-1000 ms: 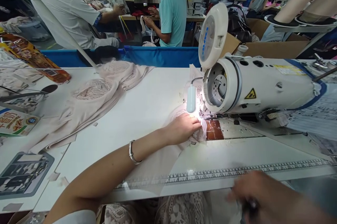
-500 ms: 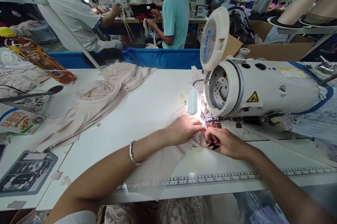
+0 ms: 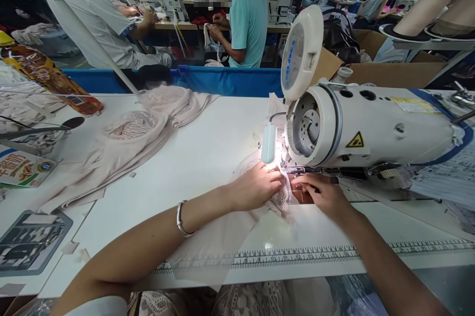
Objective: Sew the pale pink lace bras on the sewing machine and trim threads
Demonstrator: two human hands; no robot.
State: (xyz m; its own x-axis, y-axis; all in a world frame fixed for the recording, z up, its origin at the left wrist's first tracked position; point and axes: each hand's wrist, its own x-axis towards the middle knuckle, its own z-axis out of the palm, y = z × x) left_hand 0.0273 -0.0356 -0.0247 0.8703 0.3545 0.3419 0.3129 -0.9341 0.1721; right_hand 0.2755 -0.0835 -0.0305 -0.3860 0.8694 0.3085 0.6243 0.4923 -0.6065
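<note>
Pale pink lace fabric (image 3: 280, 197) lies at the needle area of a white sewing machine (image 3: 386, 125), lit by a small lamp (image 3: 269, 143). My left hand (image 3: 256, 187) rests on this fabric with its fingers bent together, just left of the needle area. My right hand (image 3: 326, 194) is to the right of the fabric, beneath the machine arm, with its fingers pointing left. Something dark shows at its fingers, too small to name. A sheer part of the fabric spreads under my left forearm.
A stack of pink garments (image 3: 141, 128) lies left on the white table (image 3: 196, 142). Farther left are a bottle (image 3: 55, 78), a carton (image 3: 24, 167) and a grey tray (image 3: 33, 241). A ruler (image 3: 297, 255) runs along the front edge. People sit beyond the blue cloth barrier (image 3: 230, 80).
My right hand has moved right and slightly up, away from my left hand, and the black and red tool at it no longer shows clearly. My left hand has shifted slightly left.
</note>
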